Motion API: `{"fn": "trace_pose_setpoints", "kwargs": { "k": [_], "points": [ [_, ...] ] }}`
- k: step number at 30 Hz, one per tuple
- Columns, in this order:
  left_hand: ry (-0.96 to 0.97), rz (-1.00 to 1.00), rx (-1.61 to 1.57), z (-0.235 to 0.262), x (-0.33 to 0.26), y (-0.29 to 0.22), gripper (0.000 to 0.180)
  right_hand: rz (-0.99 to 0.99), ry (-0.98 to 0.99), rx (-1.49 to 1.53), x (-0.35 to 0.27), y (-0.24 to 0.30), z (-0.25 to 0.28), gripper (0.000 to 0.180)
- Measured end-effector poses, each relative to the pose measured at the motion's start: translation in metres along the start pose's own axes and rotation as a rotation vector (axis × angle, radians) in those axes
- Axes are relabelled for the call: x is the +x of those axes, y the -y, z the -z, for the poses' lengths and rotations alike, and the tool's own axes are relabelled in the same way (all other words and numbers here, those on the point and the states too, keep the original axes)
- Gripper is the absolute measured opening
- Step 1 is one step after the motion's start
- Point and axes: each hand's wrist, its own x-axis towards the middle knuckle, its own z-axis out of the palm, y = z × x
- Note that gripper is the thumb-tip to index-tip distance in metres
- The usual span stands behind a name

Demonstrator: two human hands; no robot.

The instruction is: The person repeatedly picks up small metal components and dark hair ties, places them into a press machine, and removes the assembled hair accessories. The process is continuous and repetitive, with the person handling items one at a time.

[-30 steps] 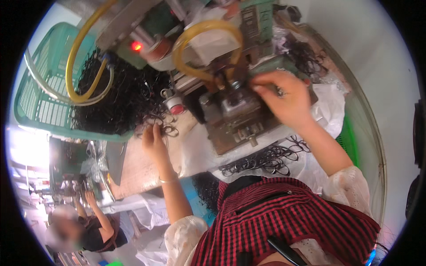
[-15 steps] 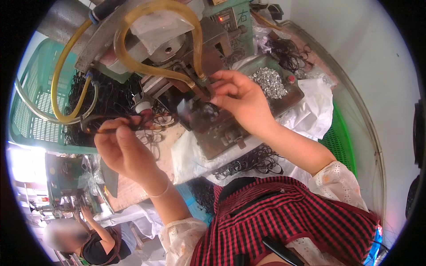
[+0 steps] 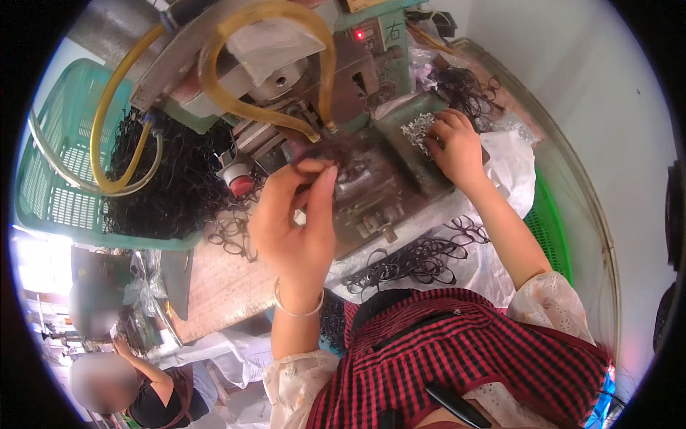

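My left hand is raised in front of the machine, thumb and forefinger pinched on a dark reddish-brown eyeglass frame. Most of that frame is hidden behind the fingers, close under the ends of two amber hoses. My right hand reaches into a metal tray at the right. Its fingers are bent down onto a heap of small silvery metal pieces; what lies between the fingertips is hidden.
A teal basket heaped with dark frames stands left. A red button sits beside the machine. More black frames lie on white sheeting at the front. A green basket is right; a co-worker is lower left.
My left hand has brought the eyeglass frame rightward to the machine's front. My right hand has left the hose ends and moved right into the metal pieces.
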Motion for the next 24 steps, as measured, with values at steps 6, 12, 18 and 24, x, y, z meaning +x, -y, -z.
{"fn": "trace_pose_setpoints", "kwargs": {
  "k": [6, 12, 18, 24],
  "points": [
    [0.019, 0.056, 0.094, -0.011, 0.006, 0.000, 0.012, -0.232, 0.051, 0.117, 0.012, -0.001, 0.006, 0.010],
    [0.000, -0.033, 0.210, -0.010, 0.008, -0.004, 0.014, -0.185, -0.069, 0.263, 0.008, 0.008, 0.005, 0.013],
    [-0.173, -0.161, 0.381, 0.022, -0.034, 0.008, 0.019, -0.354, 0.104, 0.325, 0.008, 0.015, 0.017, 0.014],
    [-0.210, -0.009, 1.063, 0.172, -0.017, 0.094, 0.007, -0.331, 0.054, 0.478, 0.000, 0.023, 0.023, 0.017]
  ]
}}
